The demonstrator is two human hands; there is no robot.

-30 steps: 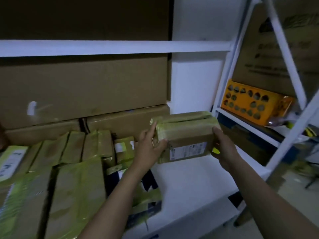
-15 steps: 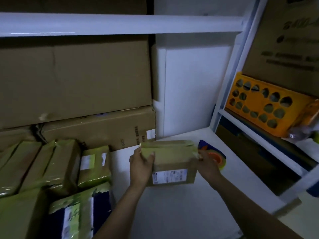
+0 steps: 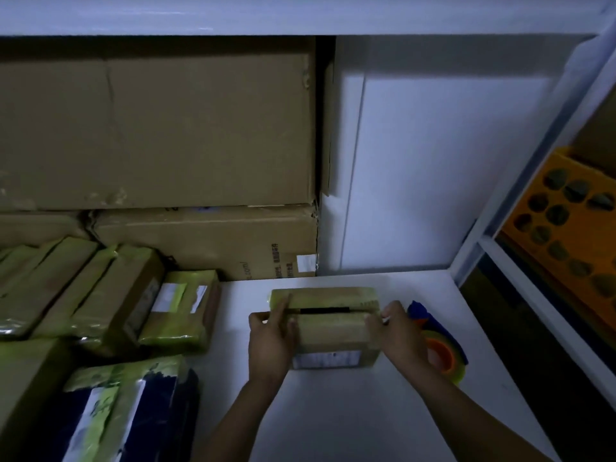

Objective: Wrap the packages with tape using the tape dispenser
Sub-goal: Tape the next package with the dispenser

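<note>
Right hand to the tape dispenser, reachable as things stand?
Probably yes. The tape dispenser lies on the shelf just beside the right hand, with nothing between them; the hand must first let go of the package it grips.

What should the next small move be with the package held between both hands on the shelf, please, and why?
Probably release the right hand from the package and reach for the tape dispenser lying unheld just to its right on the white shelf, while the left hand steadies the box. A dark gap shows along the package's top seam, so that seam looks untaped.
</note>
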